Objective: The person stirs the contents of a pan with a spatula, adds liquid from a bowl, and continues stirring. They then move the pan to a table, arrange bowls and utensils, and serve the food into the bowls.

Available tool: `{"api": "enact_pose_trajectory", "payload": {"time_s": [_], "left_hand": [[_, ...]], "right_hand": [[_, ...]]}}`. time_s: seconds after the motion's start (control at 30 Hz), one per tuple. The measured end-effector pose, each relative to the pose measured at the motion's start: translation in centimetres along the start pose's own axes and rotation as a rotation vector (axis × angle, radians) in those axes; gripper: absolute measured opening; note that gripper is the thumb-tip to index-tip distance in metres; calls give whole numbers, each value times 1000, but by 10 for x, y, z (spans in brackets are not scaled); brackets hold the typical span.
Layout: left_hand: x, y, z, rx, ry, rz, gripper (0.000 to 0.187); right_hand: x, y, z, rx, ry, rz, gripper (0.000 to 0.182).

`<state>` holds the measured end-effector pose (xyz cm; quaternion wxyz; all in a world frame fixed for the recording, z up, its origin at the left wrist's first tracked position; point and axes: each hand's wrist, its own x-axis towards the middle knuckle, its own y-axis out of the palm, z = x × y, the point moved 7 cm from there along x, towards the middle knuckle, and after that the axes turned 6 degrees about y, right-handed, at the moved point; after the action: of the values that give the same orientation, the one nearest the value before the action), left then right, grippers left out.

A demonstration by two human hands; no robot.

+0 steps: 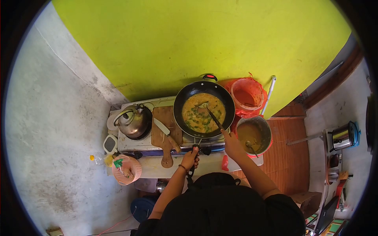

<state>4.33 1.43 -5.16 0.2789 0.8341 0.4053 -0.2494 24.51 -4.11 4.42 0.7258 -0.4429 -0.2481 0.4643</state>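
Note:
A black wok [179,118] sits on the stove, holding a yellow-orange mixture [197,117] with green pieces. My left hand [190,159] is wrapped round the wok's long handle, below the pan. In my right hand [231,142] is the dark handle of a spatula [214,119], whose head rests in the mixture. Left of the wok lies a wooden cutting board [167,159] with a knife [161,127] on it. To the right stands a metal pot [266,131] with brownish-yellow liquid and a ladle [251,147].
A metal kettle [136,122] stands on the left of the stove [126,144]. Behind the pot is a red-lined bucket [247,93]. A pink basket [126,170] sits at the lower left. At the far right, a shelf [325,157] carries a steel pot [343,137]. A green wall rises behind the stove.

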Motion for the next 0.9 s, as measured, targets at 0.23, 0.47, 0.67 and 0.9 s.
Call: {"api": "enact_pose_trajectory", "payload": {"time_s": [0.23, 0.47, 0.67, 0.9], "left_hand": [[2, 0, 2, 1, 11, 1, 49], [0, 1, 1, 10, -4, -16, 49], [1, 1, 2, -24, 6, -5, 48], [0, 1, 0, -1, 11, -6, 47]], "right_hand": [[-3, -10, 32, -155, -199, -203, 38], [-13, 105, 35, -233, -71, 501, 15], [3, 169, 10, -340, -67, 483, 17], [2, 173, -2, -317, 41, 540, 21]]}}
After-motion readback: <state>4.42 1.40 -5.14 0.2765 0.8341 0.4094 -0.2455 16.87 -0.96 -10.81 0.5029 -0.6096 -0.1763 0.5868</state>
